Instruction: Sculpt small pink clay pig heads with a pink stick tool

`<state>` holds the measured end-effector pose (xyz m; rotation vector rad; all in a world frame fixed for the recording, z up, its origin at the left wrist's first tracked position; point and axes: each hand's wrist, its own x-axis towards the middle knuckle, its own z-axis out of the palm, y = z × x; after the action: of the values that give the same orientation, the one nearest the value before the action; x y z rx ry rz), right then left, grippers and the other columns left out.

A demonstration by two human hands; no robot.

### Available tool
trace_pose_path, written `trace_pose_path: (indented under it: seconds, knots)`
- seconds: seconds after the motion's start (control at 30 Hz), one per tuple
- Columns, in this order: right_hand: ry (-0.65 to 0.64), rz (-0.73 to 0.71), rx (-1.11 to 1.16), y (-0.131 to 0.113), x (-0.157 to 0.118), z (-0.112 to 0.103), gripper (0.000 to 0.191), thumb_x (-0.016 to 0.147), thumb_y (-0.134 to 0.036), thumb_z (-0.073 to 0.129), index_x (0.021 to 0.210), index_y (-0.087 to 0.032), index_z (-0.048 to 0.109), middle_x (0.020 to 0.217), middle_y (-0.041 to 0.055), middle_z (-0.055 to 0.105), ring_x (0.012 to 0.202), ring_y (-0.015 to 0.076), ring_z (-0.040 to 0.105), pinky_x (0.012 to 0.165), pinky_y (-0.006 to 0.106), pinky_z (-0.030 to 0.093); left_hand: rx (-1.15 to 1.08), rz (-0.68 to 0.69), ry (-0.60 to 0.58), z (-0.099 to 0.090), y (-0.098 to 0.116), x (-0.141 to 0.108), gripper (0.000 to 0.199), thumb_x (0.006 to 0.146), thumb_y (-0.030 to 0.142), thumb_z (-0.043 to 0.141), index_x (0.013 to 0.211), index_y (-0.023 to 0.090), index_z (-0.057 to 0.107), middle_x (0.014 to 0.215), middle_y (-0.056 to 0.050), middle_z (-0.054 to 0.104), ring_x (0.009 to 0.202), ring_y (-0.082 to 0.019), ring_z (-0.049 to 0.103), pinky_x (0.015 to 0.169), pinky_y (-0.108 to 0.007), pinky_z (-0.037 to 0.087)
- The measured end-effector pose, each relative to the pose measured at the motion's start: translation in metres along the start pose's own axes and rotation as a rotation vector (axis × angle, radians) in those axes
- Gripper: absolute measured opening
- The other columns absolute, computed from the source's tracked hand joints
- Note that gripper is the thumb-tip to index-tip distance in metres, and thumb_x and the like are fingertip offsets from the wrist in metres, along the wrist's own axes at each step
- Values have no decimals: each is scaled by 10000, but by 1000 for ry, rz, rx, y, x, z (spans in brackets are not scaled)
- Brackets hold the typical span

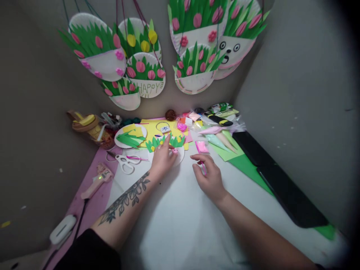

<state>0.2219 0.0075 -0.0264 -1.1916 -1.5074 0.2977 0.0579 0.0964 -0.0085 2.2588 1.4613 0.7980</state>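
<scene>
A half paper plate (180, 158) lies on the table with green paper grass (177, 141) and yellow paper tulips along its top. My left hand (163, 159) rests over it, index finger stretched out and the other fingers apart. Beside its fingertips, a small round pink piece (174, 150) with dark dots sits on the plate. To the right, my right hand (209, 176) hovers with curled fingers, and a thin pink stick (200, 153) runs between them. Behind that stick is a packet of pink clay (203, 147). My hand partly hides the plate.
White scissors (125, 164) and a glue gun (98, 182) lie left. A plate of green and yellow paper cutouts (131, 135) stands behind. Clay bags (218, 140) and a black folding panel (287, 183) are right. Finished plate baskets (97, 63) hang above.
</scene>
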Motion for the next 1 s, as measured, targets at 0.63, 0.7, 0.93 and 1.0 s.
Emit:
trace_pose_path:
  seconds: [0.63, 0.7, 0.93, 1.0]
  knots:
    - [6, -71, 9, -1, 0, 0, 288, 850, -110, 519, 1101, -247, 557, 998, 58, 642, 939, 211, 590, 815, 393, 516, 124, -86, -67, 9, -9, 8, 712, 824, 266, 533, 1475, 188, 254, 1010, -73, 723, 1088, -311, 570, 1053, -558, 255]
    - [6, -72, 11, -1, 1, 0, 289, 850, -109, 521, 1102, -247, 556, 1000, 57, 642, 941, 212, 591, 818, 392, 515, 129, -84, -67, 8, -9, 8, 715, 835, 272, 526, 1482, 196, 234, 1017, -72, 722, 1097, -315, 567, 1051, -570, 249]
    - [3, -81, 14, -1, 3, 0, 293, 846, -103, 526, 1101, -243, 556, 996, 55, 639, 935, 206, 590, 823, 382, 512, 97, -102, -86, 8, -11, 8, 763, 834, 278, 538, 1495, 166, 173, 1038, -84, 717, 1121, -321, 555, 1061, -583, 226]
    - [4, -84, 14, 0, 2, 0, 294, 845, -101, 528, 1102, -243, 555, 993, 56, 637, 931, 205, 589, 823, 383, 513, 95, -100, -83, 9, -12, 9, 775, 832, 273, 543, 1497, 174, 158, 1040, -83, 716, 1121, -318, 556, 1063, -588, 219]
